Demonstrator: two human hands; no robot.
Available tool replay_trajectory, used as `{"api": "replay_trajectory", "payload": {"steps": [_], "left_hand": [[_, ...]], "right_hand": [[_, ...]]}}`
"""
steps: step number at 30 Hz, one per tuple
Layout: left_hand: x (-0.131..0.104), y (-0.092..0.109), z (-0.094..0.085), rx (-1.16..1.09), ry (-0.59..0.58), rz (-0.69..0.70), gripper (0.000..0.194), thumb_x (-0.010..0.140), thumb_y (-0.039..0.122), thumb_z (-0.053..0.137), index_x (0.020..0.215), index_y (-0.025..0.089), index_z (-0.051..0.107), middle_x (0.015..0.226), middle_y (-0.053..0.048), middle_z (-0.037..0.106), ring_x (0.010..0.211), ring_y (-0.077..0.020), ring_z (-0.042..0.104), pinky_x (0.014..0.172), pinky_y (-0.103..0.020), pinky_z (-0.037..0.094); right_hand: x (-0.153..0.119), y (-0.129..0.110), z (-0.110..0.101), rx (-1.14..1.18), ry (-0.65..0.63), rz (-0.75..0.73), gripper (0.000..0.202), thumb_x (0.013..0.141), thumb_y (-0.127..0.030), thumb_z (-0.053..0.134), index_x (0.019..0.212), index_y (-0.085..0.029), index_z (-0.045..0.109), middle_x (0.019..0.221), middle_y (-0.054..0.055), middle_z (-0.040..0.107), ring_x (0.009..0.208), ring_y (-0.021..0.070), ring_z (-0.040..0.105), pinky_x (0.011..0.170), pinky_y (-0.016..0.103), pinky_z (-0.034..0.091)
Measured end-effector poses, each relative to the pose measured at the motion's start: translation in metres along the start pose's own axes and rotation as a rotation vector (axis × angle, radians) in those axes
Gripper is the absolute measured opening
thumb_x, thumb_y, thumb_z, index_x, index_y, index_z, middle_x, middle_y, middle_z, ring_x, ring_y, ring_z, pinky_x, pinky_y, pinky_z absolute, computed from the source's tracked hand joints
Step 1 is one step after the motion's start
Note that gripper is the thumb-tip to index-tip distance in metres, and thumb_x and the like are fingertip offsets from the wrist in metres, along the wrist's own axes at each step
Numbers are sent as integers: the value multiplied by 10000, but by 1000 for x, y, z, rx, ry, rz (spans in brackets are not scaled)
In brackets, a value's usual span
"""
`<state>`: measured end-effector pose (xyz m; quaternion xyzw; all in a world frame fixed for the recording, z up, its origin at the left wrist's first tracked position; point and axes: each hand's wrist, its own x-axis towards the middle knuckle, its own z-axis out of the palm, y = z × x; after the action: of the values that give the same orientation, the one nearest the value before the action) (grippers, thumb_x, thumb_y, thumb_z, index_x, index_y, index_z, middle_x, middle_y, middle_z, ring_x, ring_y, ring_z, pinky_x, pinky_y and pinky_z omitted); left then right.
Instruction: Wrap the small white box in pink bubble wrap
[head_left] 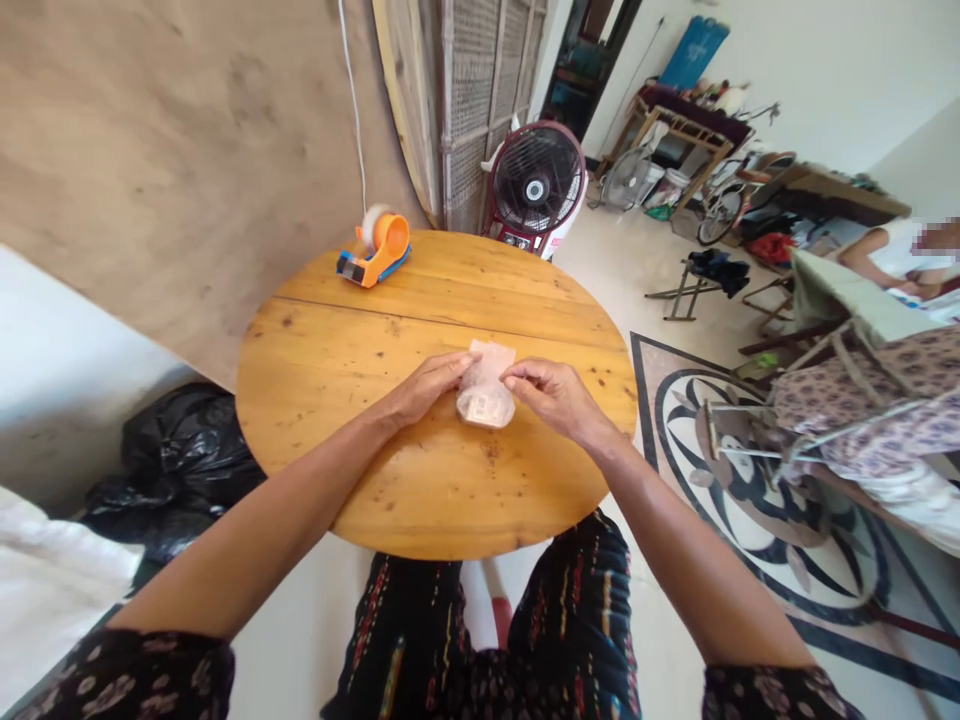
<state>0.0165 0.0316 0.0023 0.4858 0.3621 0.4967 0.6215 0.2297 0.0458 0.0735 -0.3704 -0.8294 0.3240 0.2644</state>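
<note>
A small clear plastic bag (487, 385) with pale contents at its near end lies on the round wooden table (405, 490). My left hand (433, 385) pinches the bag's left edge near its far end. On the other side, my right hand (551, 392) has thumb and forefinger closed on the bag's right edge. The bag's flat far part stretches between my fingertips, while the fuller part bulges toward me. What is inside looks whitish, with a printed patch too small to read.
An orange and blue tape dispenser (379, 247) stands at the table's far left edge. Behind the table is a dark red fan (536, 185). Black plastic bags (187, 455) lie on the left. At the right, another person (892, 250) sits by a table.
</note>
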Motion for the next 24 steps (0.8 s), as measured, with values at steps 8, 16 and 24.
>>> {"api": "replay_trajectory", "payload": {"steps": [8,16,24], "left_hand": [[-2,9,3,-179,33,14,526,722,480,767,1139,167,694,1101,-111,704,1062,-289,636,967,-438,455],[-2,11,3,-168,63,35,535,706,478,772,1149,191,681,1169,-101,684,1201,-300,567,1042,-429,410],[-3,14,4,-55,-20,19,713,732,524,731,1337,193,551,1278,-120,615,1236,-305,531,1029,-419,415]], "right_hand": [[-14,2,12,-187,-8,-80,225,869,-363,627,1035,-225,693,1089,59,672,980,204,631,842,344,498],[-52,-11,32,-406,-10,-102,460,835,-392,667,1258,-238,579,1327,120,577,1227,306,528,1040,501,413],[-52,-10,30,-347,18,-74,555,848,-455,636,1348,-249,510,1345,110,554,1254,305,497,1065,504,389]]}}
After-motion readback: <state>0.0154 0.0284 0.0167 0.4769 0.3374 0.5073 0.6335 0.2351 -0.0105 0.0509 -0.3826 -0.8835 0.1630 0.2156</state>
